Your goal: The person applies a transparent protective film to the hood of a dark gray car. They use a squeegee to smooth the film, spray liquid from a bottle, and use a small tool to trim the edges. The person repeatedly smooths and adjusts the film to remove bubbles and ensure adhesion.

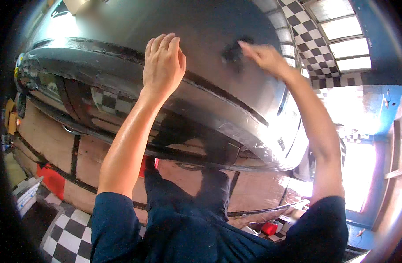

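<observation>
A dark, glossy car body panel (pixel 201 26) spreads out in front of me, with the bumper (pixel 188 118) curving below it. On the panel near its lower edge rests my left hand (pixel 163 59), fingers stretched forward and close together, holding nothing I can see. Farther to the right, my right hand (pixel 267 59) is over the same panel and smeared by motion. A dark patch (pixel 232 55) lies just left of its fingertips; whether it is a pad, a cloth or a reflection, I cannot tell. Blur hides how the fingers are closed.
Under the car lies a brownish floor with dark lines, and a black-and-white checkered floor (pixel 69 234) at lower left. A red item (pixel 269 228) sits on the floor at lower right. Bright windows (pixel 350 44) and a blue wall (pixel 391 105) stand right. A brown object (pixel 76 5) is at top left.
</observation>
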`<state>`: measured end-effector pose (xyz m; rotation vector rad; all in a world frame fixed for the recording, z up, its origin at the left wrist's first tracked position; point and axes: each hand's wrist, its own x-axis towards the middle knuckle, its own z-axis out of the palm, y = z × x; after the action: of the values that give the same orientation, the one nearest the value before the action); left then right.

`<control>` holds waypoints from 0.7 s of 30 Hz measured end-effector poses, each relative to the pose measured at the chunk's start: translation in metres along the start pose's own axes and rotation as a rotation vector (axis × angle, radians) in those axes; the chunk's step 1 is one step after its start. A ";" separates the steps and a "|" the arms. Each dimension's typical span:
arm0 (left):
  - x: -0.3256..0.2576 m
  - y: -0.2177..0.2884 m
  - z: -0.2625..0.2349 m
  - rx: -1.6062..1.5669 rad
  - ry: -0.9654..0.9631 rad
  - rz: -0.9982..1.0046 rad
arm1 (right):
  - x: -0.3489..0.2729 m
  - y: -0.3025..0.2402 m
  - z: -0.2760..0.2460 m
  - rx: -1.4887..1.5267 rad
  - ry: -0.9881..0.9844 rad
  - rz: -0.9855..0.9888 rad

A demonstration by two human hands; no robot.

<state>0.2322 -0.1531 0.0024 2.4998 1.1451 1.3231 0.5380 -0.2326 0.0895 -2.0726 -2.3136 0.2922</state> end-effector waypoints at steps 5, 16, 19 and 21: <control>-0.004 -0.012 -0.004 -0.145 0.104 -0.057 | -0.179 -0.050 -0.003 0.101 -0.588 0.968; -0.033 -0.136 -0.064 -0.077 0.306 0.075 | -0.035 -0.007 -0.083 -0.181 -0.167 0.461; -0.033 -0.144 -0.063 0.038 0.275 0.152 | 0.113 -0.055 -0.079 -0.015 -0.181 0.147; -0.032 -0.143 -0.058 0.045 0.265 0.160 | 0.182 -0.067 -0.068 0.176 -0.180 0.213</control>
<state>0.0954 -0.0862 -0.0401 2.5512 1.0473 1.7332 0.4603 -0.0515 0.1465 -2.2866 -2.0638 0.6878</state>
